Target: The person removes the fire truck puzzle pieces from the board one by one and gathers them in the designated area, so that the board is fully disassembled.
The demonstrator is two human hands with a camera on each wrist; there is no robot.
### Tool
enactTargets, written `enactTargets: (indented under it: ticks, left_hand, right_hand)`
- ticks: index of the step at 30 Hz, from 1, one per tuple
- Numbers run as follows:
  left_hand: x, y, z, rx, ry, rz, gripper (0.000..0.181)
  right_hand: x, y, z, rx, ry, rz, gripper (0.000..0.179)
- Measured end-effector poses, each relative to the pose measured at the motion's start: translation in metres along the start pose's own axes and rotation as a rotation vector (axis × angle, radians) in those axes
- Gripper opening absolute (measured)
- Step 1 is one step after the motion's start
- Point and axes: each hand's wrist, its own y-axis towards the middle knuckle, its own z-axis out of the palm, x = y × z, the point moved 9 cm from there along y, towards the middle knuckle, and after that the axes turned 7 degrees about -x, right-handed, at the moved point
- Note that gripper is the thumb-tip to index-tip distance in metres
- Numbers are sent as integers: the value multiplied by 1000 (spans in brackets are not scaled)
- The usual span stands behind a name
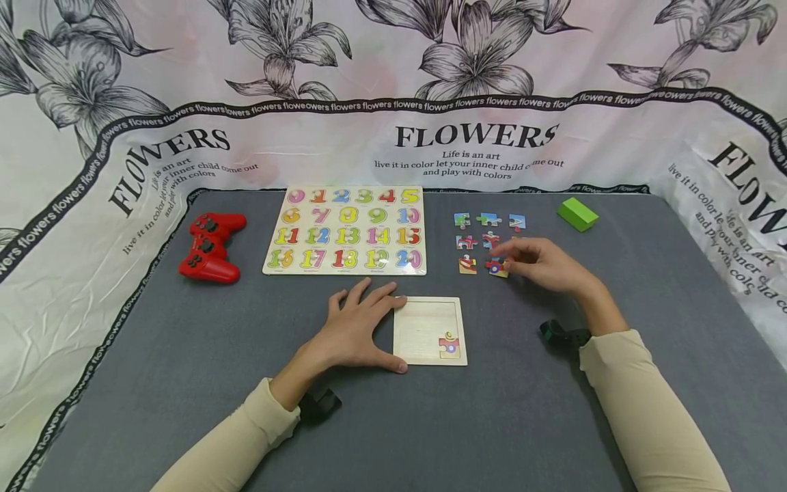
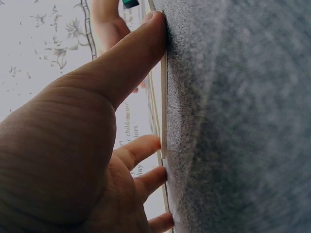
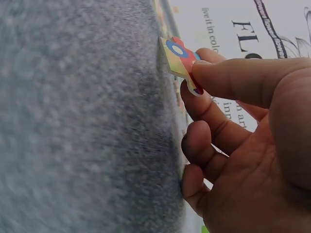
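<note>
My left hand (image 1: 355, 331) is spread along the left side of a shallow wooden puzzle tray (image 1: 424, 324). Its thumb touches the near left corner and the index fingertip the far left one. A single jigsaw piece (image 1: 449, 346) lies in the tray's near right corner. Right of the tray, my right hand (image 1: 548, 265) pinches a colourful jigsaw piece (image 3: 181, 57) between thumb and fingers; the right wrist view shows it tilted, with a blue ring on it. Several other jigsaw pieces (image 1: 467, 265) lie in rows beside that hand, some partly hidden behind it.
A number board (image 1: 344, 256) lies beyond the tray. The red game controller (image 1: 212, 247) is at the left, and a green block (image 1: 577, 214) at the far right. Grey cloth (image 1: 393, 430) covers the table, with a flower-printed sheet (image 1: 307, 147) behind.
</note>
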Motion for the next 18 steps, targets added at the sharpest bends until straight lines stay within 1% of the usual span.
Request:
enactTargets:
  ticks: [5,13,18]
  left_hand:
    - [0,0,0,-1,0,-2,105]
    - [0,0,0,-2,4,-1,105]
    - [0,0,0,2,7,-4,105]
  right_hand:
    - [1,2,4,-10,-17,-25,26]
    - [-3,4,6,-19,-66,22,31]
    - [-5,3,5,-16,-71,34,41]
